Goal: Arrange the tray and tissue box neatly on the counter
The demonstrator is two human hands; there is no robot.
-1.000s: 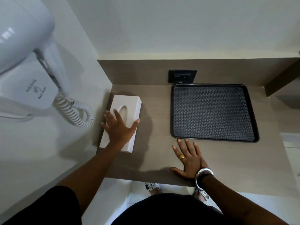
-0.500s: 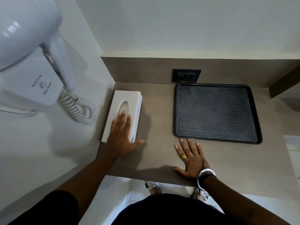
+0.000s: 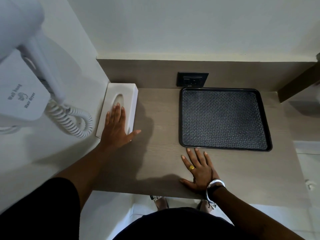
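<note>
A white tissue box point(image 3: 121, 94) with an oval slot lies at the counter's back left, against the left wall and close to the backsplash. My left hand point(image 3: 117, 129) lies flat on the near half of its top, fingers together, thumb spread to the right. A black tray point(image 3: 225, 118) with a patterned floor sits flat at the back right, square to the backsplash. My right hand point(image 3: 199, 168) rests flat on the counter just in front of the tray's near left corner, fingers apart, fingertips almost at the rim.
A white wall hair dryer point(image 3: 22, 70) with a coiled cord point(image 3: 69, 122) hangs on the left wall beside the box. A black wall socket point(image 3: 192, 79) sits on the backsplash behind the tray. The wooden counter point(image 3: 162, 129) ends at its near edge by my body.
The tissue box has slid back and left under my left hand, from angled to straight along the wall. My right hand and the tray have stayed in place.
</note>
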